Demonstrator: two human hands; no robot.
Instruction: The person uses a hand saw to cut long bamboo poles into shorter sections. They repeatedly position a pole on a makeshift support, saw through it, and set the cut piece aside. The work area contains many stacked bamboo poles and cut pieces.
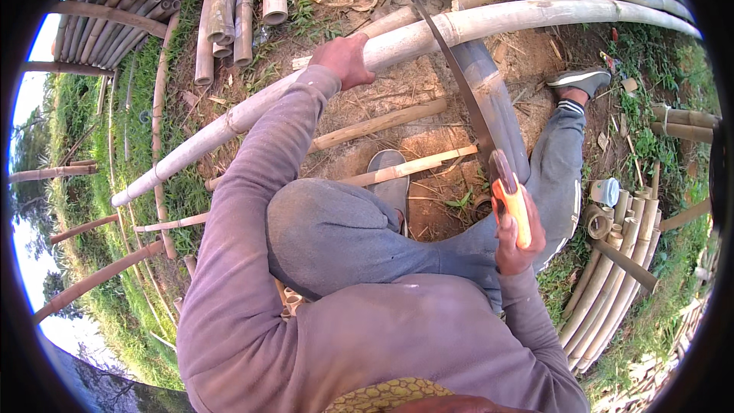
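Observation:
A long pale bamboo pole (237, 118) runs across the view from the lower left to the upper right, over a thick grey bamboo pole (501, 107) beneath it. My left hand (344, 61) is closed around the pale pole, left of where the two cross. In my right hand (521, 241) is a handsaw (472, 107), gripped by its orange handle near my left-leaning knee area. Its long brown blade points away from me and crosses the pale pole at the crossing. Whether the teeth have cut into the bamboo cannot be made out.
Cut bamboo pieces (386, 124) lie on the dirt around my feet. Stacked bamboo tubes (126, 0) fill the far left. More poles (612, 291) lean together on the right, beside a white container (605, 191) and a flat brown blade-like strip (625, 266).

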